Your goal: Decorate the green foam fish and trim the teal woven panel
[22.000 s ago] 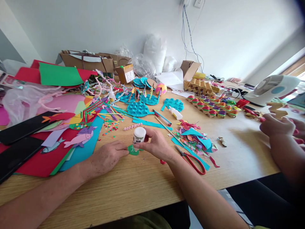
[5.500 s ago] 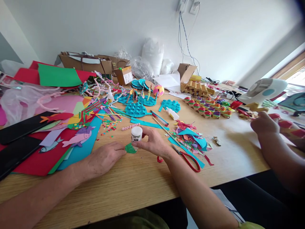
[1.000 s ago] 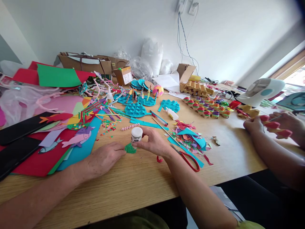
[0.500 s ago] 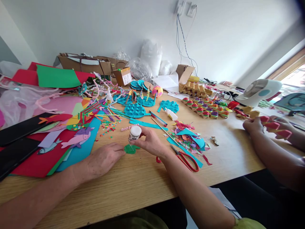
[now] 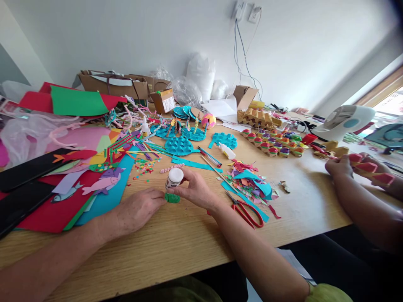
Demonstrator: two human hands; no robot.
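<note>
My right hand [image 5: 199, 186] grips a small white-capped bottle [image 5: 173, 180] with dark print on its label. The bottle tilts over a green paper fish [image 5: 172, 198] on the wooden table, hiding part of it. With closed fingertips my left hand [image 5: 141, 207] holds the left end of that fish against the tabletop. Just beyond the bottle lies a twisted pink pipe cleaner [image 5: 166, 169]. Red-handled scissors [image 5: 247, 212] rest to the right of my right forearm.
Coloured paper sheets [image 5: 72, 209] with paper fish spread at left. Paper scraps [image 5: 248, 180], a glue bottle [image 5: 226, 151] and blue egg-tray pieces [image 5: 179, 146] lie ahead. At right, a co-worker's hands [image 5: 341, 167] hold red-painted egg-carton cups [image 5: 367, 167] near a fan [image 5: 346, 121].
My right hand has shifted the bottle slightly left, covering more of the green fish. My left hand stays in place. The co-worker's hands have moved a little to the right.
</note>
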